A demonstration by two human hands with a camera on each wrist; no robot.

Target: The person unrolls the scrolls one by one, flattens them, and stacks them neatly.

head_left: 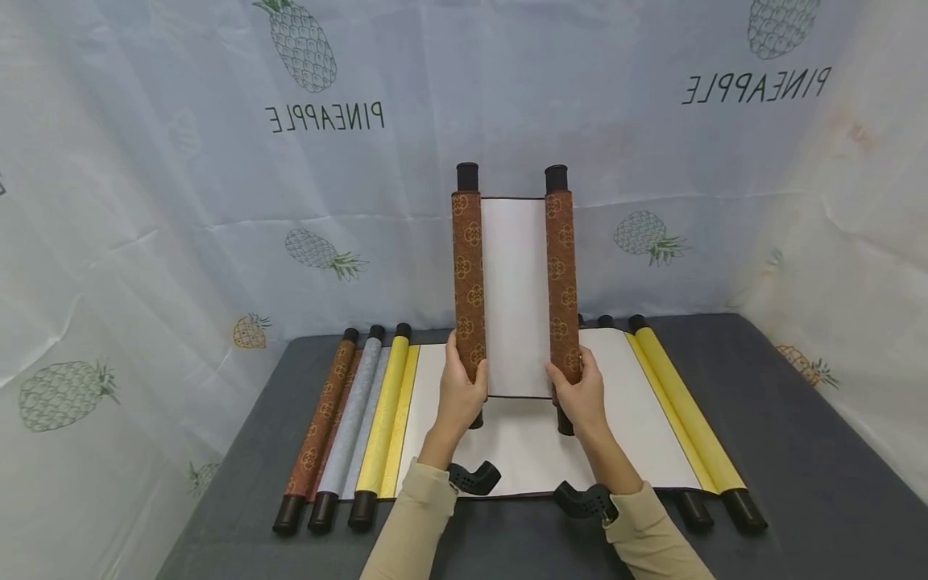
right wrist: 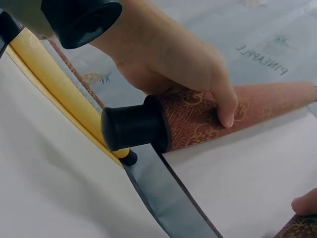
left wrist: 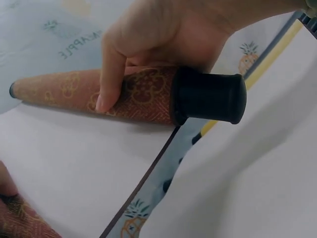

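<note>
Both hands hold up a brown scroll with gold flower patterns and black knobs, partly unrolled, its white sheet (head_left: pixel 516 298) facing me. My left hand (head_left: pixel 461 387) grips the lower end of its left roll (head_left: pixel 469 266). Round the lower end of the right roll (head_left: pixel 561 274) curls my right hand (head_left: pixel 583 395). In the left wrist view, the left thumb presses on the patterned cover (left wrist: pixel 148 91) beside a black knob (left wrist: pixel 213 96). The right wrist view likewise shows the thumb on the cover (right wrist: pixel 190 119) near its knob (right wrist: pixel 131 126). Below lies an open yellow scroll (head_left: pixel 652 387).
On the dark table (head_left: pixel 239 499), left of the white sheet, lie a yellow roll (head_left: pixel 384 411), a grey roll (head_left: pixel 353 419) and a brown roll (head_left: pixel 322 419) side by side. Another yellow roll (head_left: pixel 689 407) lies at the right. A pineapple-print curtain (head_left: pixel 435 105) hangs behind.
</note>
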